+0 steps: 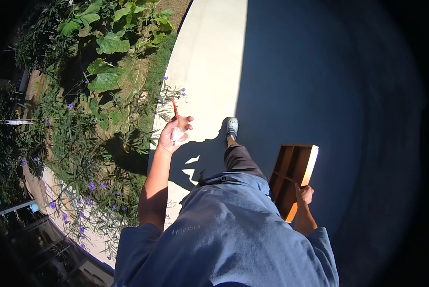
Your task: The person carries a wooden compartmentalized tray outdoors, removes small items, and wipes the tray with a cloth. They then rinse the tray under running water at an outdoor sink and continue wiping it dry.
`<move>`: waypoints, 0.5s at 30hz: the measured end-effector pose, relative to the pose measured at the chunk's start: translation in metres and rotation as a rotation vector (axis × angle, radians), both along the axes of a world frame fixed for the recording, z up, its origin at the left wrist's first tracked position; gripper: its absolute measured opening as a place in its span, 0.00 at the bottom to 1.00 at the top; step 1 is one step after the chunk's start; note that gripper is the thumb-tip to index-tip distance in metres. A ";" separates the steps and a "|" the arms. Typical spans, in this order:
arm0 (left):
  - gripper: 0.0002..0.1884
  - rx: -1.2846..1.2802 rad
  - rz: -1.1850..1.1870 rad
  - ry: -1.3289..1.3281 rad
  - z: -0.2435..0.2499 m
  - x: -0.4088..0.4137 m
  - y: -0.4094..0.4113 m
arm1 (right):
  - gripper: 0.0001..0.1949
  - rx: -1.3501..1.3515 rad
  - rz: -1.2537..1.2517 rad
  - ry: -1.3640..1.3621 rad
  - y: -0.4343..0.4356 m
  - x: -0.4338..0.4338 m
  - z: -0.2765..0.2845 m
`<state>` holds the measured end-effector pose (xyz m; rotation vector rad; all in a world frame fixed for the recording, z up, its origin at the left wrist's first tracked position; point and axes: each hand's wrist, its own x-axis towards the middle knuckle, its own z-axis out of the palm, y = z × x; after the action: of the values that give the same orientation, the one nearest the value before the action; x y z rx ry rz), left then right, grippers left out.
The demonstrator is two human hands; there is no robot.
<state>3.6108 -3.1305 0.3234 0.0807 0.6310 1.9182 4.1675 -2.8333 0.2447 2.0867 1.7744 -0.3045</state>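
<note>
My left hand is raised over the sunlit path, fingers curled around a small white object, perhaps crumpled paper or plastic. A thin red stick-like object rises from the same hand; what it is exactly, I cannot tell. At my right side, my right hand grips the long edge of a shallow wooden tray with compartments. The tray hangs tilted on its side, its dividers facing my legs. One foot in a light clog shows ahead of my body.
A pale paved path runs forward, with deep shade on its right. Along the left edge grow broad-leaved plants and purple-flowered stems, some leaning over the paving near my left hand. Dark structures stand at the lower left.
</note>
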 end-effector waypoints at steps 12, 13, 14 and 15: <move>0.10 0.059 0.195 -0.040 0.036 -0.280 0.225 | 0.32 -0.105 0.183 -0.065 0.255 -0.347 0.036; 0.11 0.022 0.197 -0.025 0.033 -0.311 0.243 | 0.33 -0.094 0.188 -0.077 0.277 -0.377 0.032; 0.11 0.007 0.201 0.000 0.030 -0.341 0.262 | 0.33 -0.083 0.189 -0.088 0.296 -0.408 0.028; 0.10 -0.019 0.211 0.004 0.022 -0.373 0.283 | 0.33 -0.073 0.182 -0.100 0.314 -0.436 0.023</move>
<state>3.2379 -2.8480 0.3455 0.0058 0.6832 2.1150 3.7314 -2.5192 0.2676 1.8419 1.8480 -0.2071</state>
